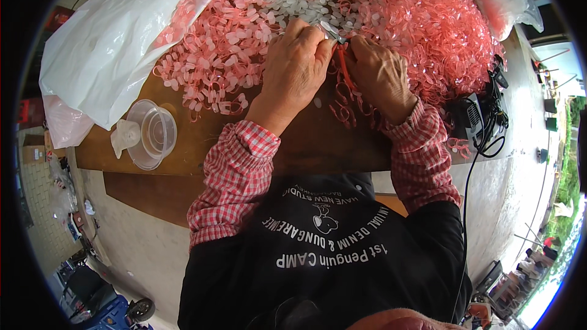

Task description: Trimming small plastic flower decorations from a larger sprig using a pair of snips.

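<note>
plastic pieces (391, 18) heaped on table (202, 140), bag (116, 36) left, cup (150, 134) below bag

A single head-worn fisheye view looks steeply down from above the person's own chest, facing forward over the brown wooden table (202, 146); the two hands sit close under the lens, near the upper middle, forearms entering from the lower part of the picture; the heap of pink and white plastic loops (391, 18) fills the top edge; straight lines bow toward the round dark rim; the concrete ground shows at the lower left and the right
</note>
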Motion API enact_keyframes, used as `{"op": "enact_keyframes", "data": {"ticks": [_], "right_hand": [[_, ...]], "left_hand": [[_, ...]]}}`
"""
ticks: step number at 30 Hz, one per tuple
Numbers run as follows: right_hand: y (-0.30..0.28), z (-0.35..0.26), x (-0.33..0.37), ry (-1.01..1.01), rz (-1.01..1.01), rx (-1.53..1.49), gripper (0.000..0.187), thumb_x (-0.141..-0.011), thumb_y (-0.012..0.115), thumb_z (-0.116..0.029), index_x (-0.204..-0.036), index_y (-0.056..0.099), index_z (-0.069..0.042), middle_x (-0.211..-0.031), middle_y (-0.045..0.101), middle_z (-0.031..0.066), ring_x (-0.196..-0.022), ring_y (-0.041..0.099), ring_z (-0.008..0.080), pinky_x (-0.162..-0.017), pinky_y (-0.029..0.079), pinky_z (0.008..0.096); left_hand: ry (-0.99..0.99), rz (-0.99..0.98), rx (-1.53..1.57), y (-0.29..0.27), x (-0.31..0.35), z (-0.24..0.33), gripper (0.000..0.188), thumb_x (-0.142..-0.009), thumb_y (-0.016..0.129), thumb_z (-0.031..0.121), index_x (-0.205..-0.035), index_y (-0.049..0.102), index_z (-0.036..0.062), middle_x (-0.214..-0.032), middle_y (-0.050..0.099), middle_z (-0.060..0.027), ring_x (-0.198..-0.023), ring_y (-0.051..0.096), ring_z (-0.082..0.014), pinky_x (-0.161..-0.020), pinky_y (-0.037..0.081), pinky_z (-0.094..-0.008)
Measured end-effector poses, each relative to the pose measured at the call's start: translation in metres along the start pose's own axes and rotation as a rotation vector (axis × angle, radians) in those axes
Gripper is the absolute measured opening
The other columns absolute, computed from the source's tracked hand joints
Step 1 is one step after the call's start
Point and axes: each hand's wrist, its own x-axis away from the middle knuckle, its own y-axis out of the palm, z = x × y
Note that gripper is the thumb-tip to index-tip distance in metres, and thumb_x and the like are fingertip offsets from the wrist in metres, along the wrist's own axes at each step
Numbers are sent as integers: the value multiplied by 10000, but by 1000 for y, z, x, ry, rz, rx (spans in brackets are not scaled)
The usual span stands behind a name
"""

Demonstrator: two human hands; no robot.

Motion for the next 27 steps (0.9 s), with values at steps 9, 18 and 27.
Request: {"op": "enact_keyframes", "data": {"ticks": [9, 18, 27], "right_hand": [[-9, 13, -10, 256, -49, -592, 207, -883, 693, -174, -1028, 645, -34, -720, 643, 29, -633, 580, 96, -551, 460, 288], [-1, 10, -9, 79, 54, -533, 240, -833, 706, -120, -1041, 625, -30, -827, 662, 65, -726, 620, 104, -632, 508, 284], [-2, 18, -9, 170, -76, -738, 150, -893, 633, -132, -1000, 625, -27, -695, 570, 2, -566, 481, 68, -512, 401, 256]], "left_hand": [[-254, -33, 410, -9, 0, 0, 41, -894, 626, 23, -915, 621, -12, -695, 587, -100, -565, 535, -175, -537, 449, -296], [-127, -83, 319, 5, 7, -2, 65, -890, 598, 44, -881, 615, -19, -721, 597, -189, -629, 604, -327, -552, 448, -389], [-55, -66, 145, 12, 3, 3, 139, -878, 633, 104, -809, 567, 3, -732, 602, -169, -678, 606, -378, -591, 479, -441]]}}
